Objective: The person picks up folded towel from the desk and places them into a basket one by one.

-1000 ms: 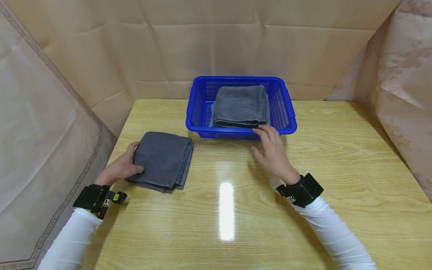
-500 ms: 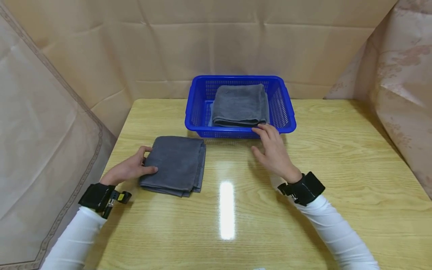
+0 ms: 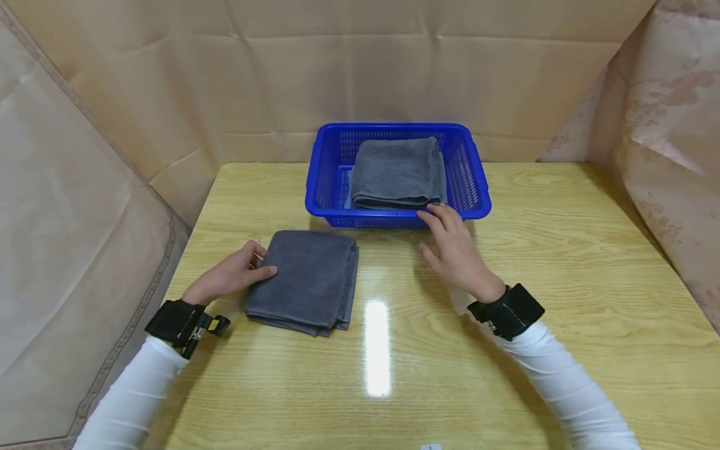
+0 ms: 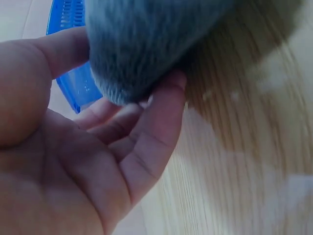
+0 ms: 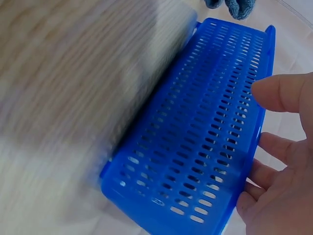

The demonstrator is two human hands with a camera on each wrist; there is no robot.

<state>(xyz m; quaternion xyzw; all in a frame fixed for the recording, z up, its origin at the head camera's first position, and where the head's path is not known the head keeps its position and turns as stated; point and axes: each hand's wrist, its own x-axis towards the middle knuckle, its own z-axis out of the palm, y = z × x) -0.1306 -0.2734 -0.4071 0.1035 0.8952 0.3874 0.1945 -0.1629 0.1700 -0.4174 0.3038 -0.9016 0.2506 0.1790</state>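
Note:
A folded dark grey towel is at the left of the table, its left edge pinched by my left hand. The thumb lies on top of the towel; in the left wrist view, the fingers reach under its thick fuzzy edge. A blue plastic basket stands at the back, holding another folded grey towel. My right hand rests its fingertips on the basket's front rim, near the right. In the right wrist view, those fingers are loosely bent at the rim, with the thumb spread from them.
The wooden table extends to the right and front. A beige cloth hangs behind the basket, and pale cloths flank both sides. A lighter blue-grey cloth edge shows under the basket's towel. A small white object sits at the bottom edge.
My left hand and the folded towel have moved to the right and slightly nearer, below the basket. My right hand has stayed at the basket rim.

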